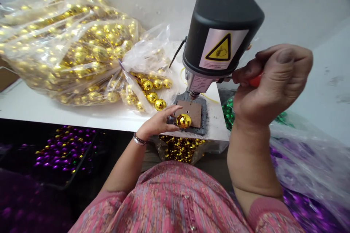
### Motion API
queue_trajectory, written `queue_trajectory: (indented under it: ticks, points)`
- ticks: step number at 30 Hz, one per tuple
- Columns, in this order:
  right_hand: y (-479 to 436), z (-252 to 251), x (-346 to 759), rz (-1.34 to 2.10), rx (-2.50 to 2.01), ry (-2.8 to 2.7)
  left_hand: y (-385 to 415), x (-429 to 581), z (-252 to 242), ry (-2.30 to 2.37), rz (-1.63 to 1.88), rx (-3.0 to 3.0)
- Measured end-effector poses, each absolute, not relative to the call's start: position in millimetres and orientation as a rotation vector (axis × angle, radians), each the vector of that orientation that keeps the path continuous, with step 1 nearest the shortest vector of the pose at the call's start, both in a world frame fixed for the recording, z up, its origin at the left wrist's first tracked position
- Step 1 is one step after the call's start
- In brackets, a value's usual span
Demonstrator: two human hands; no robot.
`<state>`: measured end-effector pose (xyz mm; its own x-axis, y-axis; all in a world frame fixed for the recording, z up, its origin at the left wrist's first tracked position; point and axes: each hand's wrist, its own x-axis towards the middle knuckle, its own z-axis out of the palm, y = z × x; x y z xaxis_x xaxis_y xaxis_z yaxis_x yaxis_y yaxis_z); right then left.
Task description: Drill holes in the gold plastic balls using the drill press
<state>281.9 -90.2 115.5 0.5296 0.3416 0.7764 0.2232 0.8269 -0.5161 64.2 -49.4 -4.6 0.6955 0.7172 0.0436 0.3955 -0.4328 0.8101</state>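
Head view: left hand (155, 122) pinched a gold mirror ball (183, 121) steady beside a bench drill (218, 32); right hand (273, 83) gripped a red handle (256, 80).

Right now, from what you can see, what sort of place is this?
Probably an ornament workshop: a benchtop drill press, a big bag of gold balls, and a tray of purple balls.

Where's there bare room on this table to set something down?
Bare white table shows in a strip along the front edge, below the bag of gold balls, and in a narrow patch right of the drill press's base plate. It's crowded around the plate, where the left hand and loose gold balls sit.
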Motion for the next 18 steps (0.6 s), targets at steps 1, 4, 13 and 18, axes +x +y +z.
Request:
queue_trajectory:
  ticks: [1, 4, 13, 18]
  points:
    - [-91, 116, 282, 0.078, -0.627, -1.028, -45, 58, -4, 0.945, 0.526, 2.067]
    - [-92, 115, 282, 0.072, -0.641, -1.000, -31, 46, -6, 1.429, 0.670, 2.072]
    - [-95, 109, 284, 0.025, -0.681, -1.039, -19, 59, -28, 1.709, 0.310, 2.226]
    - [-98, 108, 285, 0.026, -0.708, -1.065, -16, 63, -26, 1.703, 0.415, 2.085]
